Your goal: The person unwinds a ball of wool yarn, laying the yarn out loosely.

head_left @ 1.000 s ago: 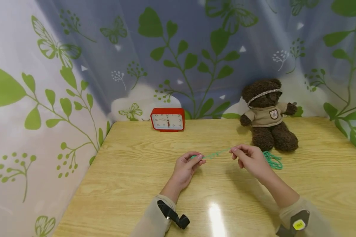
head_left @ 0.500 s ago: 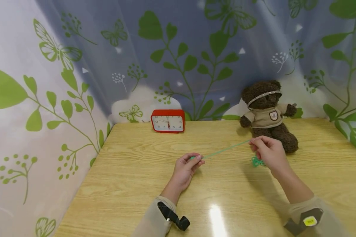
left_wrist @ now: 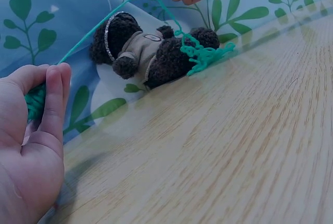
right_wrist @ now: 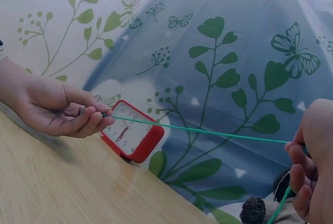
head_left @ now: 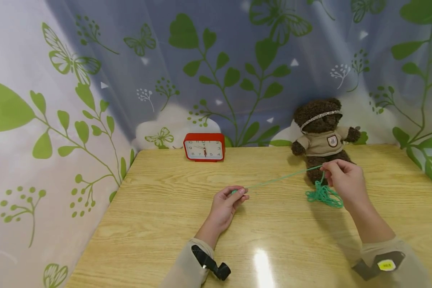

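Green yarn stretches in a taut line between the two hands. My left hand holds a small wound bundle of green yarn, mostly hidden by the fingers. At the other end of the line, my right hand pinches the strand between thumb and fingertips, raised in front of the teddy bear's legs. From the right hand a slack end hangs down to a loose tangled heap of yarn, seen on the table near the bear in the head view.
A brown teddy bear in a beige shirt sits at the back right against the patterned curtain. A red clock stands at the back of the wooden table.
The right hand has moved rightward and slightly up, away from the left, lengthening the stretched yarn. The left hand has stayed in place. More of the loose heap shows now.
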### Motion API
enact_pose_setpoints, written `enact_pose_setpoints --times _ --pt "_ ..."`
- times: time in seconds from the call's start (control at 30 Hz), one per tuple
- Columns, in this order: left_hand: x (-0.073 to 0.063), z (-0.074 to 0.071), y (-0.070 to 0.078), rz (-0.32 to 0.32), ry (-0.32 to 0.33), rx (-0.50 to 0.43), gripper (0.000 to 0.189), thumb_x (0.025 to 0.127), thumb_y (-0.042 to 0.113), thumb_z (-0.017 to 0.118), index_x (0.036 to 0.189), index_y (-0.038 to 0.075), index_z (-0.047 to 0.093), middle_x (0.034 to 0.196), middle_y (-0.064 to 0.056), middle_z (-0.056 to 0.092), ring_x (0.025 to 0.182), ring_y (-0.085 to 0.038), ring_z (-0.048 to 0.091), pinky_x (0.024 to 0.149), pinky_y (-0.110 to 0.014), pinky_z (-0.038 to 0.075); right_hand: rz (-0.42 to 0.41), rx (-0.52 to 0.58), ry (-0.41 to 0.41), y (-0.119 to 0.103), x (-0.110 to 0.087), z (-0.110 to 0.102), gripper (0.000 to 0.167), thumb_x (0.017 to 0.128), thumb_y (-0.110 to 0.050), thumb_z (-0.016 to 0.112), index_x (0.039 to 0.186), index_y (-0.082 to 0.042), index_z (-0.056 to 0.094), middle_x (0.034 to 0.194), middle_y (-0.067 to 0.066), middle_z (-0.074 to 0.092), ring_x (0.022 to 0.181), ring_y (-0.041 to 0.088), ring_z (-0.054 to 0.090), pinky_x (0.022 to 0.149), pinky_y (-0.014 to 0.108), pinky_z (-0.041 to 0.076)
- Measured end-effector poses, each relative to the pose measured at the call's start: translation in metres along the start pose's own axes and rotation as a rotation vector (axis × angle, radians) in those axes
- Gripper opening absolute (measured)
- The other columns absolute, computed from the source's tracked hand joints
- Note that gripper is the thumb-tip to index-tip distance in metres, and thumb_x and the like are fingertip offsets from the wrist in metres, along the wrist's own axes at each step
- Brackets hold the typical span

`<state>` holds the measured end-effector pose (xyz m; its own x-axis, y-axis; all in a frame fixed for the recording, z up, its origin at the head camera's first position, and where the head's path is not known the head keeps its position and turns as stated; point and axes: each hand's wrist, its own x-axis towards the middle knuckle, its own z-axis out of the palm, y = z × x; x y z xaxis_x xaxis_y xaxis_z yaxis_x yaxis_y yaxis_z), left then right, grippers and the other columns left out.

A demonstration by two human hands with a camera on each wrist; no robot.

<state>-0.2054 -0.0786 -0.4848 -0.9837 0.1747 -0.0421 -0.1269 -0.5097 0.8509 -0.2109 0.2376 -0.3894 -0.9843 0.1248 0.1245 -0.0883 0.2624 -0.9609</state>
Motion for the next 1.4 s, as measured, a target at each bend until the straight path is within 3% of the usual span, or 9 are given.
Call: enact_pose_setpoints --times 0.23,0.33,0.63,1.0,1.4 --pt "0.000 0.000 0.001 0.017 0.034 -0.010 0.009 0.099 0.005 0.060 0.099 0.010 0.068 0.099 -0.001 0.073 0.083 -0.010 0.073 0.079 -0.013 0.058 0.030 0.009 0.038 -0.004 0.001 -0.006 0.036 0.104 -0.021 0.048 0.075 -0.012 0.068 0.072 -0.009 0.060 0.062 0.010 0.047 0.050 0.024 0.042" --pt "0.000 0.000 0.001 0.016 0.050 -0.015 0.009 0.099 0.005 0.059 0.099 0.010 0.067 0.098 -0.001 0.073 0.082 -0.010 0.073 0.079 -0.013 0.059 0.040 0.076 0.058 -0.005 0.002 -0.009 0.037 0.102 -0.019 0.051 0.071 -0.009 0.067 0.071 -0.008 0.061 0.061 0.009 0.046 0.048 0.024 0.039" --pt "0.002 -0.002 0.000 0.004 0.057 0.007 0.007 0.099 0.009 0.062 0.104 0.007 0.065 0.100 -0.002 0.073 0.082 -0.010 0.072 0.077 -0.014 0.059 0.051 0.223 0.083 -0.005 0.002 -0.017 0.034 0.100 -0.014 0.053 0.073 -0.016 0.073 0.066 -0.009 0.061 0.061 0.006 0.049 0.047 0.018 0.041" --pt "0.001 -0.002 0.001 -0.010 0.080 0.011 0.008 0.100 0.013 0.062 0.105 0.007 0.064 0.100 -0.003 0.072 0.082 -0.011 0.072 0.077 -0.015 0.059 0.046 0.272 0.116 -0.007 0.002 -0.023 0.033 0.101 -0.012 0.053 0.074 -0.014 0.073 0.071 -0.008 0.065 0.061 0.007 0.049 0.047 0.019 0.041" --pt "0.001 -0.002 0.001 -0.043 0.060 0.012 0.010 0.097 0.008 0.065 0.104 0.006 0.059 0.099 -0.002 0.072 0.083 -0.010 0.071 0.077 -0.015 0.059 0.029 0.335 0.182 -0.006 0.004 -0.030 0.036 0.100 -0.009 0.053 0.069 -0.009 0.072 0.065 -0.008 0.063 0.055 0.007 0.047 0.046 0.020 0.037"
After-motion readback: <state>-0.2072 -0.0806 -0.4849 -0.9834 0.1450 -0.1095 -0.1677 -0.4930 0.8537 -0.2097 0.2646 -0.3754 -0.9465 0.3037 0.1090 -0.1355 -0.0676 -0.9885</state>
